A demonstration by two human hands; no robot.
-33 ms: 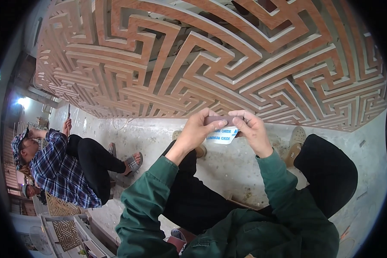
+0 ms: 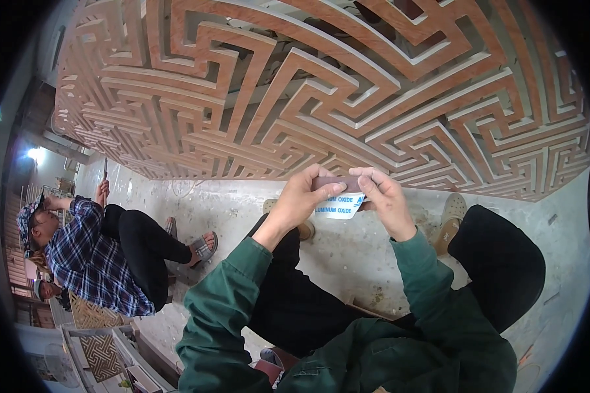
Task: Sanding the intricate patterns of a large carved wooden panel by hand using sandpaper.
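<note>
Pinching the sandpaper (image 2: 337, 196) between them just as before, the left hand (image 2: 303, 196) and right hand (image 2: 385, 200) hold it up near the fretwork panel (image 2: 321, 92).

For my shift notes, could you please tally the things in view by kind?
Carved wooden lattice panel: 1
Folded sandpaper sheet, held by left hand and right hand: 1
Beige shoes: 2
Seated co-worker in plaid shirt: 1
Total: 5
</note>
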